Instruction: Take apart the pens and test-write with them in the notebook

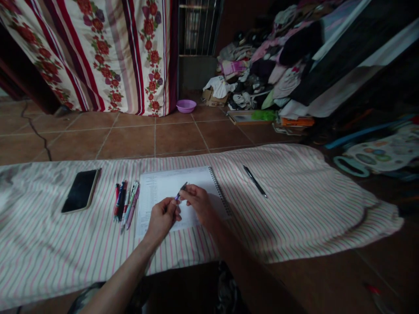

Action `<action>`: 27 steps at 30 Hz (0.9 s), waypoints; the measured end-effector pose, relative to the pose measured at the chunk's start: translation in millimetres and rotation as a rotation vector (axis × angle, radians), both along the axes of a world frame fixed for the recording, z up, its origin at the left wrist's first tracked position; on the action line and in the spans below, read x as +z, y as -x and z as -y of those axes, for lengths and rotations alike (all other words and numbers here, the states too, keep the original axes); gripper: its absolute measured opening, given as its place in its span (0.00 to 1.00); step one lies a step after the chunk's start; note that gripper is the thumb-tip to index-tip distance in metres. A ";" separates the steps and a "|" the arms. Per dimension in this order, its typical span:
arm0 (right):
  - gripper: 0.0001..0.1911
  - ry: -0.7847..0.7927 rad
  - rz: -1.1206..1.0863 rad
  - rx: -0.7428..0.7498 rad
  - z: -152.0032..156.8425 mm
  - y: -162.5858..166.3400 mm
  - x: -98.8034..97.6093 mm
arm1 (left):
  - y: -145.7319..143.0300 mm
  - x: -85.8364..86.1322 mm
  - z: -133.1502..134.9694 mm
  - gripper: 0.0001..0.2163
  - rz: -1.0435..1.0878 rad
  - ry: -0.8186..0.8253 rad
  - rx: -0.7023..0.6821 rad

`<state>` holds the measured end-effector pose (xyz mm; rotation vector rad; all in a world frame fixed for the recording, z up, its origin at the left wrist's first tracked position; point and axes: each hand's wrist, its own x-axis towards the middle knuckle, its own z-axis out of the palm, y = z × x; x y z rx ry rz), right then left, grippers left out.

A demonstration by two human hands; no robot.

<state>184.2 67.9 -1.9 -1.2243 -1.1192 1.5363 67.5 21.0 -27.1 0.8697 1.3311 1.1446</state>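
Above the white page of a spiral notebook (196,174), my two hands meet at a slim purple pen (177,196) with a dark end. My left hand (163,213) pinches its lower part, while my right hand (196,198) has fingers closed at the upper end. Part of the pen is hidden by the fingers. Left of the notebook lies a bunch of several pens (126,203) in red, blue, white and pink. A black pen (255,182) rests on the striped cloth to the right.
A dark-screened phone (80,191) lies on the striped cloth (294,209) at the left. Beyond are a tiled floor (131,135), a flowered curtain (108,52), a purple basin (186,106) and a heap of clothes (262,65).
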 end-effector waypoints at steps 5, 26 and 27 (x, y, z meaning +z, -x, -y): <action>0.11 0.044 -0.050 0.003 1.5 0.4 0.7 | 1.1 2.1 -0.1 0.16 -0.036 -0.030 -0.041; 0.15 0.159 -0.132 -0.030 0.4 -0.7 2.3 | -1.0 6.4 1.6 0.16 -0.068 -0.035 -0.030; 0.15 0.149 -0.108 -0.047 -0.1 -0.2 1.7 | -0.9 5.8 1.7 0.16 -0.088 -0.042 -0.028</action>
